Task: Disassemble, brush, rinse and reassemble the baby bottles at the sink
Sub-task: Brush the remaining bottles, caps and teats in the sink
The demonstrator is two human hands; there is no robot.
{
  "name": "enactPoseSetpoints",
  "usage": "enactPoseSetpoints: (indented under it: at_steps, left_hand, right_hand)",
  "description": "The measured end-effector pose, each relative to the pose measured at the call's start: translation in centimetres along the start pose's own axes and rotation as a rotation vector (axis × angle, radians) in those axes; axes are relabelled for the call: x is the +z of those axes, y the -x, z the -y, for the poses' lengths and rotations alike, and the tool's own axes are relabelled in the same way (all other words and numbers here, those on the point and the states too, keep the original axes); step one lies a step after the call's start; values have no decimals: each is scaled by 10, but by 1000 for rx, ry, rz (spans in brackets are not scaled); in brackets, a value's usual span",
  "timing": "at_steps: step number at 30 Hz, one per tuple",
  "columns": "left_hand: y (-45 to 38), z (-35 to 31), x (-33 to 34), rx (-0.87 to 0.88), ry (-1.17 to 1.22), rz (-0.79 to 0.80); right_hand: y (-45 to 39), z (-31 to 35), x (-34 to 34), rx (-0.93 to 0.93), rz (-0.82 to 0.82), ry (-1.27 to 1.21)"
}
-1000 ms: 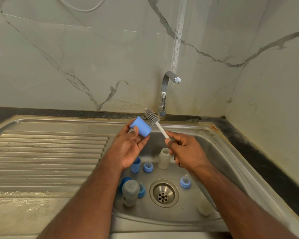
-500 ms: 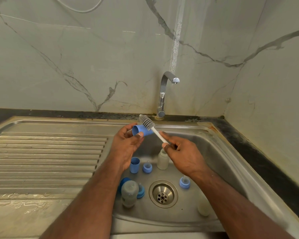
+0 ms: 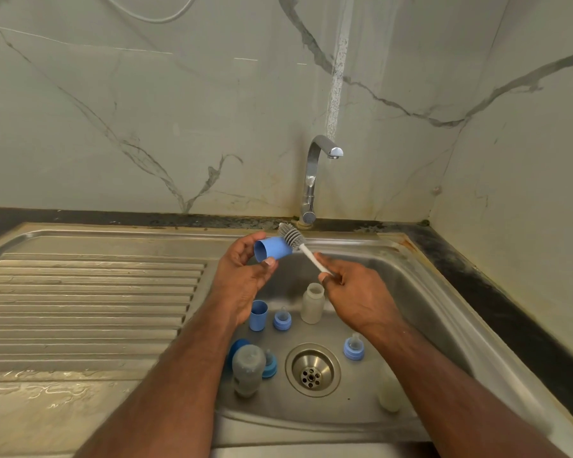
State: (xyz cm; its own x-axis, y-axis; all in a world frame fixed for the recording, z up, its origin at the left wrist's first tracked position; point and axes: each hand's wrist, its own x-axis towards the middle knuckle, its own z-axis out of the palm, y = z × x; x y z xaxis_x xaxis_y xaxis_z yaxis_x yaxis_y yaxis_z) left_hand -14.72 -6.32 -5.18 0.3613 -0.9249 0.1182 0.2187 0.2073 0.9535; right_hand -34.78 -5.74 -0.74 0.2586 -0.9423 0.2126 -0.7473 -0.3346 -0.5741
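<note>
Cap (image 3: 273, 248) sits pinched in the left hand (image 3: 242, 276); the right hand (image 3: 354, 292) grips the brush (image 3: 290, 235) (bristles outside). A hard stroke could knock it into the sink (image 3: 420, 292).

This is a home kitchen: a steel sink (image 3: 444, 292) with a ribbed draining board (image 3: 90, 292), a chrome tap (image 3: 311, 180), and marble-pattern wall tiles (image 3: 146, 110) behind.
</note>
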Motion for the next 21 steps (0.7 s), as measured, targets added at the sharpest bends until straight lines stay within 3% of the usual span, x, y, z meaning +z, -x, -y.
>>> enactPoseSetpoints:
  at_steps: [3,15,21]
  left_hand:
    - [-2,1,1,19,1,12]
    - [4,-10,6,-76,194,-21]
    - [6,-16,6,-83,236,-48]
  right_hand:
    - [7,5,3,-61,37,-45]
    - [-1,-3,-4,28,-8,1]
    - [5,1,-4,-16,-26,-108]
